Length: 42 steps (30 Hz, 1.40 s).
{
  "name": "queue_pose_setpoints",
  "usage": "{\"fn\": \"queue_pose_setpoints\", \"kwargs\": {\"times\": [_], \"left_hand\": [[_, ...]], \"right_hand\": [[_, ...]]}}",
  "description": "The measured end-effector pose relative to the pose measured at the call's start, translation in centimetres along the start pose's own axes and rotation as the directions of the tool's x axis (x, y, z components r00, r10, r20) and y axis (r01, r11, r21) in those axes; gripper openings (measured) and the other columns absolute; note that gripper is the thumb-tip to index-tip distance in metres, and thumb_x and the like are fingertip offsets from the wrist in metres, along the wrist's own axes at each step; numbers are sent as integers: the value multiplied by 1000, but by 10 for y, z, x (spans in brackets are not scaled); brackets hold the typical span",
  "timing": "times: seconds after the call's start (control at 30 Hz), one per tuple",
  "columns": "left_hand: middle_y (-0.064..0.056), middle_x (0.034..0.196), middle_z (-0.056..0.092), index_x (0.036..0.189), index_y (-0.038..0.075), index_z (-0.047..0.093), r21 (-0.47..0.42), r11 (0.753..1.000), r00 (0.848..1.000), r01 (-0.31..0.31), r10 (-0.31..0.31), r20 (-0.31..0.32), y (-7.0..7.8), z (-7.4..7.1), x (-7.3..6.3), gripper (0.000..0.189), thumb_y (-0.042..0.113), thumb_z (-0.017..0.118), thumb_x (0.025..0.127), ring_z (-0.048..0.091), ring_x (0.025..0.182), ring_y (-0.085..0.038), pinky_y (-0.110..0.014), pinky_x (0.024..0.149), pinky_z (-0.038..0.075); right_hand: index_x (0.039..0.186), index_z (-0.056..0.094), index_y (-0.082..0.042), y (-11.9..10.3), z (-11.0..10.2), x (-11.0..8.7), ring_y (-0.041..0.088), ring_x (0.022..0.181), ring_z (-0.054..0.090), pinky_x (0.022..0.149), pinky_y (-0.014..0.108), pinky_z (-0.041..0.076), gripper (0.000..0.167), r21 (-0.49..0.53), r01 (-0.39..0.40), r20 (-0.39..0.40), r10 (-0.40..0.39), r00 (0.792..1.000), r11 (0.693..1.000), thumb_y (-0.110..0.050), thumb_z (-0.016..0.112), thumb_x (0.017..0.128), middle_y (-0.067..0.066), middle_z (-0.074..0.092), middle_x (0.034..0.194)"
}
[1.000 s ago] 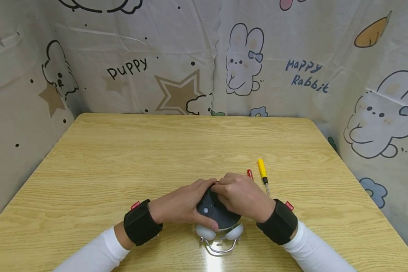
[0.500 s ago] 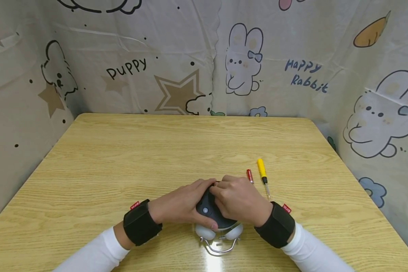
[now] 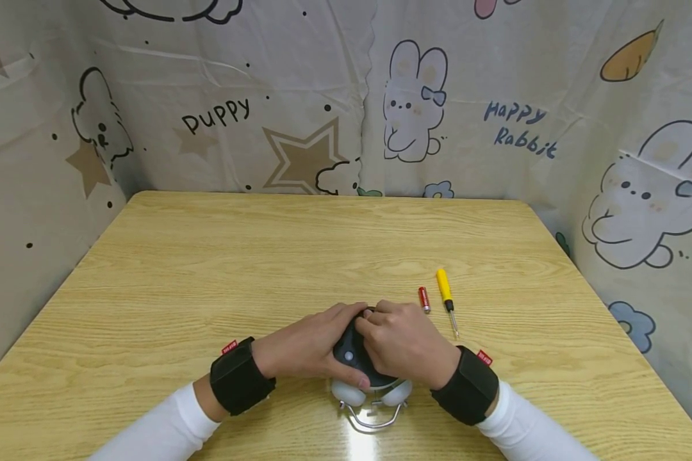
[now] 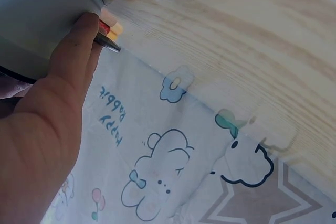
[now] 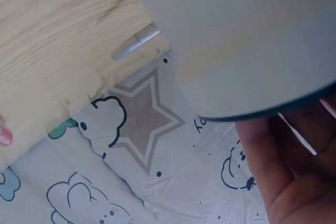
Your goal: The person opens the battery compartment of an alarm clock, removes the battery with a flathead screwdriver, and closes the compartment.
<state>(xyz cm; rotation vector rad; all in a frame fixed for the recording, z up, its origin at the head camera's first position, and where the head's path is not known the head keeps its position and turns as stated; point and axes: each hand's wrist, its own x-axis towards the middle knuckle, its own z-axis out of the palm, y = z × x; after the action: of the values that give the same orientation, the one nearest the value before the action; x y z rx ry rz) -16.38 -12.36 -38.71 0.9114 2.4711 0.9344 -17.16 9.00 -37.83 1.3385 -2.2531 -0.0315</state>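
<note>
A twin-bell alarm clock [image 3: 346,346] stands at the near middle of the table with its dark back up, its white bells and wire handle toward me. My left hand [image 3: 314,342] grips its left side, thumb across the back. Curled over the right part of that back is my right hand [image 3: 400,339], fingertips close to the far rim; what lies under them is hidden. The left wrist view has the left hand [image 4: 58,103] against the pale casing and a metal foot [image 4: 108,42]. Right fingers [image 5: 262,156] meet the rim in the right wrist view.
A red battery [image 3: 424,299] lies just beyond the right hand. Beside it is a screwdriver [image 3: 445,291] with a yellow handle, its tip toward me. A printed cloth [image 3: 300,96] hangs behind the wooden table [image 3: 236,256].
My right hand has shifted slightly toward me, its wrist lower, so the whole red battery and the screwdriver tip now show. The left hand and the alarm clock stay in place.
</note>
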Motion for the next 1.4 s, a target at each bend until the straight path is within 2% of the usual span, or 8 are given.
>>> {"fn": "queue_pose_setpoints", "kwargs": {"times": [0.27,0.53,1.4], "left_hand": [[1,155,46,165,20,24,2,1000,1000,-7,7,-1,1,0,0,111,65,80,80,54,131,-11,-34,109,50],[3,152,48,163,21,27,-11,1000,1000,-16,16,-9,0,0,1,109,63,82,79,55,129,-10,-33,108,51],[2,152,48,164,20,26,-3,1000,1000,-8,8,-11,0,1,1,112,64,82,79,56,129,-11,-33,107,51]], "right_hand": [[87,74,-13,-2,1,1,11,67,64,60,24,54,10,-45,21,-26,-22,999,999,-21,77,85,-2,76,79],[89,75,-12,-4,1,-1,11,65,62,56,24,53,12,-44,10,-24,-11,1000,999,-22,78,85,-2,76,79],[90,76,-13,-4,1,-1,10,65,61,57,24,53,11,-38,5,-21,-5,1000,999,-23,78,85,-2,76,80]]}}
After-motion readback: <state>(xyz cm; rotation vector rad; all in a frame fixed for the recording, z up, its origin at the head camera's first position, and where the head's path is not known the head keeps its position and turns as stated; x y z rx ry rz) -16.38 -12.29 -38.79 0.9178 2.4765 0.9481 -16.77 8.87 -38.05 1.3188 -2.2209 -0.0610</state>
